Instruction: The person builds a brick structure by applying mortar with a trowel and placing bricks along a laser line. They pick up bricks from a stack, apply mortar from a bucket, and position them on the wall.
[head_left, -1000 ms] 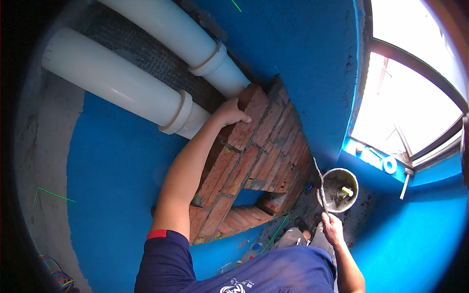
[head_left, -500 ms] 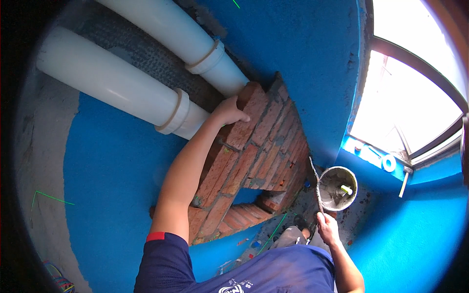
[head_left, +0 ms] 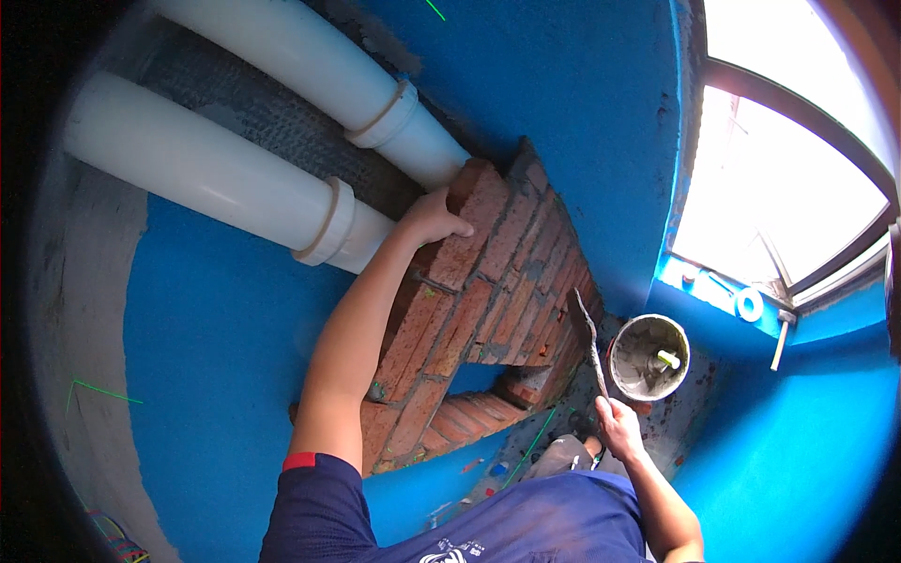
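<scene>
My left hand (head_left: 434, 220) is closed over a red brick (head_left: 472, 246) at the top of the brick wall (head_left: 460, 324). Its thumb presses the brick's front face, while the other fingers go out of sight behind. Grey mortar shows in the joints below. In my right hand (head_left: 618, 427) is the handle of a mortar-smeared trowel (head_left: 591, 338), its thin blade seen edge-on and pointing up between the wall and a bucket (head_left: 688, 361). The bucket contains grey mortar and a pale-handled tool (head_left: 667, 359).
Two white pipes (head_left: 221, 197) run behind the wall's top. A square opening (head_left: 476, 378) pierces the brickwork. On the windowsill lie a roll of tape (head_left: 748, 305) and a hammer-like tool (head_left: 782, 340). Debris is scattered over the floor (head_left: 699, 403). Blue walls (head_left: 221, 347) surround me.
My right hand and the trowel have moved slightly left and up, away from the bucket's rim and closer to the wall. My left hand stays on the same brick.
</scene>
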Tool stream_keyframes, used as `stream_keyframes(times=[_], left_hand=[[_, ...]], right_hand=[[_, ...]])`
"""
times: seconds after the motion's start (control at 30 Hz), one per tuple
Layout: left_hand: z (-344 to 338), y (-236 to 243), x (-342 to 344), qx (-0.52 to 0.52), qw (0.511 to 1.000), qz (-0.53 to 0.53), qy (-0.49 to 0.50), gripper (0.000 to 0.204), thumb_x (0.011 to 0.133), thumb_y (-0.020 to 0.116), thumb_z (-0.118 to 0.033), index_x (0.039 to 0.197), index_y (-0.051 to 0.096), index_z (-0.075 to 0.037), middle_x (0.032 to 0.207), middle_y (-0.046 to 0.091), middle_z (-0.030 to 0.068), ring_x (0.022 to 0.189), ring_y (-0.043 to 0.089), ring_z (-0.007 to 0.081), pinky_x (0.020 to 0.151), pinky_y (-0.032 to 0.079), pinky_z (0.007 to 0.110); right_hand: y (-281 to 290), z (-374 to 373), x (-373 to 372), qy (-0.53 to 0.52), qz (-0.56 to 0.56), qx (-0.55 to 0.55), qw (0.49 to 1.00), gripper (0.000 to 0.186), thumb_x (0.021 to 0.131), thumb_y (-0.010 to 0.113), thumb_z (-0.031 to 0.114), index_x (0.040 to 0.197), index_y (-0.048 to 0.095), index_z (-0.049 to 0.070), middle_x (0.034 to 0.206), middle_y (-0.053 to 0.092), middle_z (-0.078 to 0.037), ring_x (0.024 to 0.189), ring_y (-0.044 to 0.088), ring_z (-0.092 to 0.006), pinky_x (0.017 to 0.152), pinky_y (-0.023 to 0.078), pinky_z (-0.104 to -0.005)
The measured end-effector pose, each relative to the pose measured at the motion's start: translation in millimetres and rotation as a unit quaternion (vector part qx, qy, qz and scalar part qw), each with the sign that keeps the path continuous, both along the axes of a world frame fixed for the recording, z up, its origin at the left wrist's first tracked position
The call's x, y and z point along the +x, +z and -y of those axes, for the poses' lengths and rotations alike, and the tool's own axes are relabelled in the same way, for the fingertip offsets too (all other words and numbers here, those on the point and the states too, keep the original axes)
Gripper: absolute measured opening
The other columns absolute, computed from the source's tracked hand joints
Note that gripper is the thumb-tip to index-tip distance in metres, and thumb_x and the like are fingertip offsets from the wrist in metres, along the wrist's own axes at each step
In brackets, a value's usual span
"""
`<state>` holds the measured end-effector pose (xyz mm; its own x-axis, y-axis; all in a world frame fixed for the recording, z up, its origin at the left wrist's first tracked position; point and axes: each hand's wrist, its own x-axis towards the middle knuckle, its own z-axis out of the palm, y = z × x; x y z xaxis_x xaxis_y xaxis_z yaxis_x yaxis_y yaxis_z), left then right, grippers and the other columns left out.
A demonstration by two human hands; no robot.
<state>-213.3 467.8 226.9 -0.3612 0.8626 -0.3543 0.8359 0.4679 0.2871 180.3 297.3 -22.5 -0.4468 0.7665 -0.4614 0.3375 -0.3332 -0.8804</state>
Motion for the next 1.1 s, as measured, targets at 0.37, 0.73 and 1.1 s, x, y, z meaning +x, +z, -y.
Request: stream_keyframes(times=[0.37,0.73,1.1], left_hand=[[1,-12,-9,0.038,0.999,-0.006,-0.01,0.078,0.063,0.081,-0.019,0.131,0.047,-0.003,0.129,0.055,0.0182,0.119,0.052,0.034,0.099,0.041,0.041],[2,1,-7,0.017,0.998,0.048,-0.036,0.089,0.066,0.084,-0.025,0.14,0.038,-0.004,0.138,0.047,0.017,0.126,0.046,0.0321,0.105,0.037,0.043],[-9,46,-8,-0.032,0.999,-0.023,-0.021,0.054,0.076,0.076,-0.034,0.113,0.063,0.003,0.113,0.064,0.0191,0.1,0.062,0.027,0.084,0.048,0.039]], right_hand=[[42,-33,-52,0.002,-0.06,0.026,0.998,0.044,0.096,0.05,0.039,0.082,0.056,-0.002,0.062,0.049,-0.013,0.06,0.046,-0.0158,0.06,0.042,-0.0348],[28,-39,-57,-0.001,-0.083,0.019,0.996,0.047,0.096,0.05,0.041,0.079,0.054,-0.002,0.061,0.049,-0.013,0.058,0.044,-0.0182,0.058,0.041,-0.0369],[15,-25,-49,-0.003,-0.061,-0.022,0.998,0.048,0.096,0.049,0.043,0.087,0.059,-0.003,0.063,0.053,-0.012,0.062,0.049,-0.0156,0.062,0.044,-0.0346]])
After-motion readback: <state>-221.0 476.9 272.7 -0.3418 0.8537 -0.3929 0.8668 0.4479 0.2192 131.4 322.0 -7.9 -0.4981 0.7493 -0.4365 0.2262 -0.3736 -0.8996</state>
